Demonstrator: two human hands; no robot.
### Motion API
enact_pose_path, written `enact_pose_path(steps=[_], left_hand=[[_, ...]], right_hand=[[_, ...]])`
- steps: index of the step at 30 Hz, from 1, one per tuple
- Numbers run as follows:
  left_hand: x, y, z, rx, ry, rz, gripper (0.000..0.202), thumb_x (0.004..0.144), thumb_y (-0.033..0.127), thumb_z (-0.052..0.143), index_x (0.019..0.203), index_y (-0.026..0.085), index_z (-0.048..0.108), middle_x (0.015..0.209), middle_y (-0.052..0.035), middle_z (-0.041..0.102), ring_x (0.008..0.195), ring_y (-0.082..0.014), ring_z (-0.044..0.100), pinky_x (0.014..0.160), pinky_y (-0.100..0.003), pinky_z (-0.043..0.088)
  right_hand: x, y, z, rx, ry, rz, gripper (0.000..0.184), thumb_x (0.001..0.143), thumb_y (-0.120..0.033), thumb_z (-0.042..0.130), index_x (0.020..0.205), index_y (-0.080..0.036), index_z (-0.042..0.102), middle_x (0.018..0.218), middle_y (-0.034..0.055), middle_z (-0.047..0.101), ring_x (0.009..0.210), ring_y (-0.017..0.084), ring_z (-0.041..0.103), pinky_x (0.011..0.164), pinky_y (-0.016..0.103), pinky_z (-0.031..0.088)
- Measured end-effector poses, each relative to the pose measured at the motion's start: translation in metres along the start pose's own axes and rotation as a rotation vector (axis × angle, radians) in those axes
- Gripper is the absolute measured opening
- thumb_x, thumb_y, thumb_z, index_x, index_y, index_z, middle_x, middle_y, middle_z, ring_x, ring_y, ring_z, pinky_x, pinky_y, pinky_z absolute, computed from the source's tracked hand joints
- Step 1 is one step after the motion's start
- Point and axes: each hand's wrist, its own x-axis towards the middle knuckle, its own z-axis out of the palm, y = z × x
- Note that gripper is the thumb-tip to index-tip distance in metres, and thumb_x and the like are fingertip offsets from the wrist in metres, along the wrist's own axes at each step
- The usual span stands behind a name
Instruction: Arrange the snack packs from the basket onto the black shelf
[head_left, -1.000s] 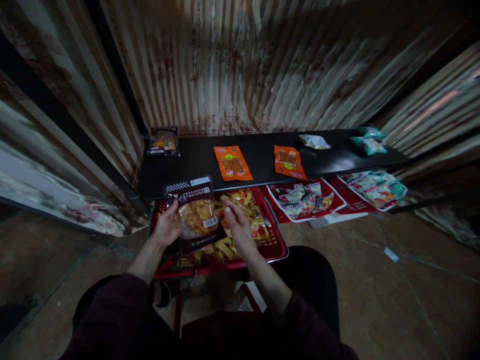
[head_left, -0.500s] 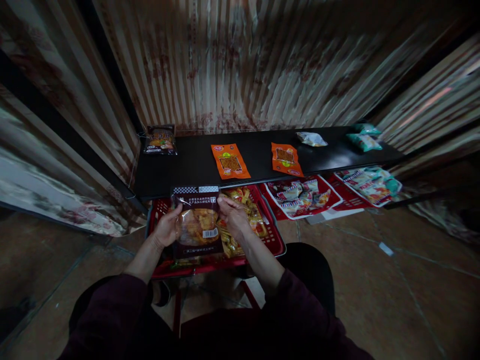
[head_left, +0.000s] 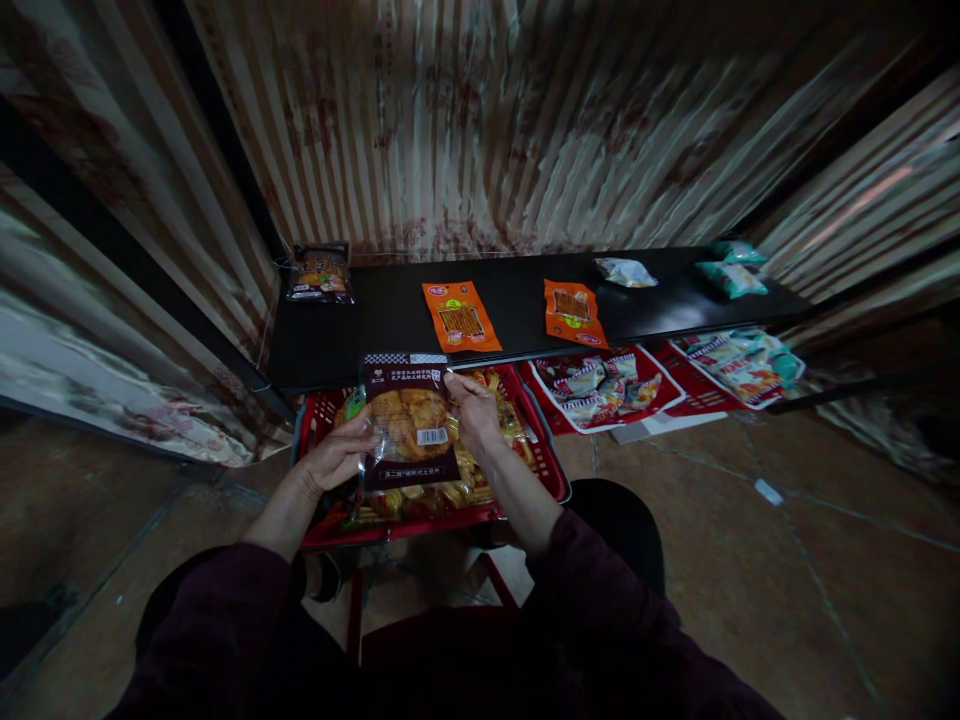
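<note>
Between my hands is a dark brown snack bag [head_left: 409,425] with a clear window, a barcode and golden chips showing inside. My left hand [head_left: 341,452] grips its left edge, and my right hand [head_left: 472,408] pinches its upper right side. The bag is held up over a red basket [head_left: 551,470] that contains several shiny yellow packets [head_left: 491,480]. Just beyond, on a black shelf [head_left: 382,330], lie two orange snack packets, one nearer the middle [head_left: 461,318] and one farther right [head_left: 574,313]. A similar dark bag [head_left: 321,273] rests at the shelf's left end.
Farther right on the shelf are a white packet [head_left: 626,272] and teal packets [head_left: 733,278]. Below the shelf stand more red baskets with packets [head_left: 607,390]. A dark post [head_left: 225,130] rises at the left, and a striped curtain [head_left: 465,130] hangs behind.
The brown bag has shifted slightly right and away from me, and its front now faces me more squarely. Both hands have kept hold, with my left hand moving right along with it.
</note>
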Motion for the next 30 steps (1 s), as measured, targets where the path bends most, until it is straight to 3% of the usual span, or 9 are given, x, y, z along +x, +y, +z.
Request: enact_pose_path(steps=[4,8,13,16,20,24,27,30], left_hand=[[0.000,-0.001,0.000,0.005,-0.008,0.018,0.071,0.069,0.007,0.068,0.133,0.026,0.044,0.115,-0.0070,0.065,0.108,-0.0244,0.061,0.097,-0.040,0.045],[0.001,-0.001,-0.002,0.012,0.035,0.034,0.061,0.069,0.009,0.070,0.125,0.023,0.050,0.110,-0.0062,0.066,0.104,-0.0227,0.063,0.094,-0.037,0.047],[0.000,0.004,-0.001,0.022,0.057,0.078,0.068,0.069,0.011,0.071,0.131,0.023,0.045,0.117,-0.0066,0.064,0.108,-0.0233,0.061,0.098,-0.039,0.045],[-0.001,0.007,0.002,0.035,0.070,0.090,0.072,0.069,0.011,0.071,0.134,0.024,0.043,0.120,-0.0073,0.063,0.112,-0.0247,0.058,0.101,-0.040,0.042],[0.000,0.008,0.004,0.024,0.094,0.098,0.071,0.068,0.010,0.071,0.133,0.024,0.045,0.124,-0.0075,0.061,0.116,-0.0256,0.056,0.102,-0.040,0.041],[0.000,0.007,0.002,0.007,0.123,0.089,0.071,0.067,0.010,0.071,0.132,0.023,0.046,0.122,-0.0071,0.061,0.117,-0.0260,0.055,0.103,-0.041,0.040],[0.000,0.007,-0.001,0.018,0.100,0.095,0.068,0.068,0.012,0.071,0.131,0.023,0.047,0.122,-0.0074,0.061,0.118,-0.0264,0.054,0.104,-0.042,0.039],[0.000,0.007,-0.001,0.030,0.041,0.103,0.066,0.069,0.014,0.070,0.130,0.024,0.047,0.123,-0.0075,0.060,0.118,-0.0271,0.054,0.104,-0.044,0.039]], right_hand=[[0.000,-0.006,0.004,0.056,0.031,0.061,0.034,0.053,-0.043,0.079,0.071,-0.017,0.066,0.064,-0.0015,0.067,0.059,0.012,0.057,0.060,0.027,0.048],[-0.010,-0.013,0.003,0.062,-0.071,0.080,0.035,0.054,-0.047,0.078,0.069,-0.018,0.065,0.054,-0.0075,0.057,0.050,0.007,0.047,0.052,0.021,0.040],[-0.029,-0.009,-0.009,0.048,-0.243,0.212,0.038,0.065,-0.051,0.073,0.091,-0.023,0.068,0.076,-0.0029,0.068,0.066,0.011,0.059,0.059,0.023,0.046],[-0.036,0.001,-0.016,0.045,-0.325,0.225,0.040,0.067,-0.044,0.074,0.101,-0.026,0.067,0.089,-0.0015,0.070,0.080,0.015,0.063,0.072,0.027,0.050],[-0.038,0.011,-0.017,0.013,-0.345,0.111,0.046,0.067,-0.040,0.075,0.110,-0.027,0.064,0.101,-0.0015,0.069,0.092,0.017,0.063,0.087,0.031,0.048],[-0.039,0.016,-0.014,-0.116,-0.300,0.021,0.065,0.073,-0.043,0.068,0.133,-0.028,0.045,0.103,0.0024,0.068,0.096,0.020,0.063,0.089,0.038,0.050],[-0.039,0.018,-0.013,-0.309,-0.288,-0.185,0.066,0.082,-0.042,0.059,0.141,-0.025,0.035,0.122,0.0083,0.062,0.112,0.022,0.058,0.096,0.041,0.047],[-0.042,0.018,-0.014,-0.576,-0.249,-0.457,0.053,0.087,-0.034,0.051,0.139,-0.024,0.041,0.139,0.0084,0.048,0.129,0.023,0.044,0.108,0.043,0.036]])
